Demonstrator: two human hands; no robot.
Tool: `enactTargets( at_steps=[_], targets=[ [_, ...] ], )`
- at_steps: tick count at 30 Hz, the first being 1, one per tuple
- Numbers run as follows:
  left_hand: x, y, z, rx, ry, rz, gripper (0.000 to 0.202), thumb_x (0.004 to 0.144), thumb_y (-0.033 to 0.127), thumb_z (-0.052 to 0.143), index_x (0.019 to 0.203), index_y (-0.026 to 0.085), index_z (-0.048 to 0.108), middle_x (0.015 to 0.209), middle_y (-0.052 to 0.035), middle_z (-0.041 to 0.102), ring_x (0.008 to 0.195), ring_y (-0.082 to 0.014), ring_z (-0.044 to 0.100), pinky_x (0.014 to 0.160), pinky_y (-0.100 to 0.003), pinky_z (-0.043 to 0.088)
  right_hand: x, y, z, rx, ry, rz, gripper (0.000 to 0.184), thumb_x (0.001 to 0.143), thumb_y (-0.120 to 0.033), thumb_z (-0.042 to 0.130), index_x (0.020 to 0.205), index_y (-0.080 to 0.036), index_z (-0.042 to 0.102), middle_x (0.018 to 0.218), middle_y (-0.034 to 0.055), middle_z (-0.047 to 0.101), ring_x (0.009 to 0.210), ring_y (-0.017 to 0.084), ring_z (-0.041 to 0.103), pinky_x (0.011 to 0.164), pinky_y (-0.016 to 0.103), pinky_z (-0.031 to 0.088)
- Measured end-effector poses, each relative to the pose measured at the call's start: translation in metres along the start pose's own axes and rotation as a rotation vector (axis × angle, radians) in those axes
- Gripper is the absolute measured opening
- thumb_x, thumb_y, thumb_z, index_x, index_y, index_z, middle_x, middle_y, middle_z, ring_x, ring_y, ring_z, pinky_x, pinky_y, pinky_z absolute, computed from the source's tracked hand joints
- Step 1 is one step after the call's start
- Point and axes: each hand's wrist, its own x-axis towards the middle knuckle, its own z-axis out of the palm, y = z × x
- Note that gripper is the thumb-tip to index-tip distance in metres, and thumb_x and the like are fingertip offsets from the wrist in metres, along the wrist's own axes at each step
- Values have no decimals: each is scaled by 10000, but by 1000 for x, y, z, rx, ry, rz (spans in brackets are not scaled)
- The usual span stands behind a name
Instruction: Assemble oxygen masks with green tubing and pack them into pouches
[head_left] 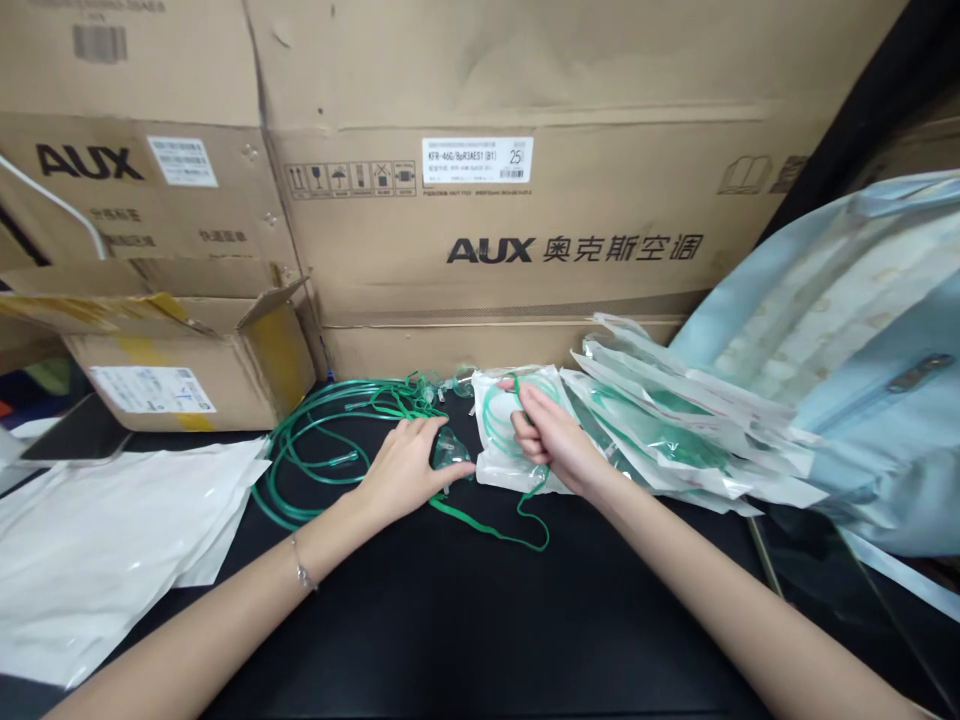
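Note:
My left hand rests low on the black table, its thumb and fingers curved around a clear oxygen mask. A green elastic strap runs from beside the mask in a loose loop up to my right hand. That hand is closed in a pinch on the strap, raised over a white packet with coiled green tubing showing in it. Left of my left hand, green tubing lies in wide loops. More clear mask parts sit behind, partly hidden.
Sealed packets are piled on the right, against a light blue bag. White pouches lie at the left. An open carton stands behind them, and large AUX cartons wall off the back. A dark flat device lies front right.

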Motion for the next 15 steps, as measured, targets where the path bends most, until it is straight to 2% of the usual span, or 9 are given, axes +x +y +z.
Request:
enactTargets(
  at_steps=[3,5,8,10,11,13,15],
  targets=[
    [-3,-7,9,34,-51,25,582,711,459,605,1185,145,481,1140,-114,579,1057,-298,485,905,-466,366,-7,9,0,-223,-73,-61,285,820,-445,477,782,-170,542,540,-77,320,395,35,243,353,157,203],
    [-6,-7,11,-25,-54,41,572,694,391,630,1193,185,441,1164,-88,544,1061,-277,478,902,-459,369,-9,13,0,-369,-88,-135,271,823,-407,478,771,-163,587,591,-43,419,462,57,377,415,182,316],
    [-10,-7,12,-170,-52,46,618,673,286,635,1219,206,358,1184,-86,467,1079,-246,465,909,-431,383,-12,15,2,-508,-85,-226,207,824,-341,493,838,-189,632,741,9,583,720,126,555,619,236,445],
    [-12,-7,12,-262,-53,60,606,677,226,618,1219,214,348,1186,-86,424,1094,-225,455,927,-401,384,-13,16,4,-553,-109,-249,182,822,-315,503,834,-198,642,843,28,633,850,157,577,715,267,459],
    [-12,-8,12,-297,-49,66,600,676,201,613,1216,220,354,1188,-85,408,1104,-219,447,936,-390,382,-14,16,5,-562,-124,-240,185,824,-312,499,817,-195,641,837,30,637,820,153,586,693,264,468],
    [-12,-10,12,-357,-27,54,632,661,175,625,1229,237,355,1215,-81,383,1123,-221,429,941,-386,382,-16,17,7,-538,-137,-179,208,835,-320,476,779,-179,619,721,16,607,635,116,575,542,226,463],
    [-11,-12,12,-460,4,-2,712,645,181,656,1267,260,320,1252,-75,375,1142,-229,412,936,-392,389,-16,19,8,-438,-132,-95,196,839,-325,465,829,-173,589,612,-24,531,461,69,494,389,179,392]
  ],
)
